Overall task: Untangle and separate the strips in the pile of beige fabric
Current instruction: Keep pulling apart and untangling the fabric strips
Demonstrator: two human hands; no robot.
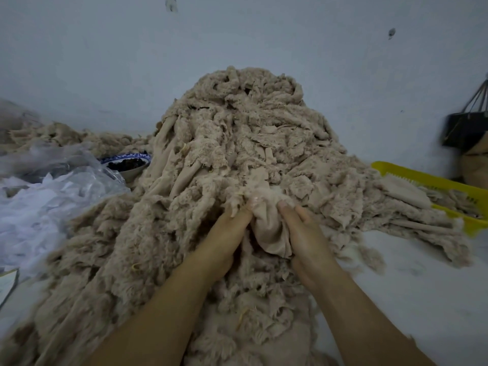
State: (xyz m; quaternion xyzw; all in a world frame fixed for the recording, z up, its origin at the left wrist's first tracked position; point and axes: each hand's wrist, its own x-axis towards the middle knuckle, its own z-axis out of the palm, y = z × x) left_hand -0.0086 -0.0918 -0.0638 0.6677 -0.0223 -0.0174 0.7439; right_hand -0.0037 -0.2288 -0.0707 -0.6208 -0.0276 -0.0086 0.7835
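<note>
Strip (269, 231) looks soft, light, fraying; my left hand (227, 233) and right hand (303, 233) pinch its smooth fold, likely the best hold, on the pile (237, 128).

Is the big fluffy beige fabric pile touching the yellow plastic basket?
Touching. The head view shows strips from the beige fabric pile draped over the yellow plastic basket's near rim and lying inside it.

A pale blue-grey wall (264, 35) fills the back. A small dark mark (171, 3) sits up top, and a second dark mark (392, 33) is on the right. A black bag (464, 128) hangs by the wall at the right, near a yellow tray (412, 175). Below lies a flat white surface (422, 286). The light is dim.
</note>
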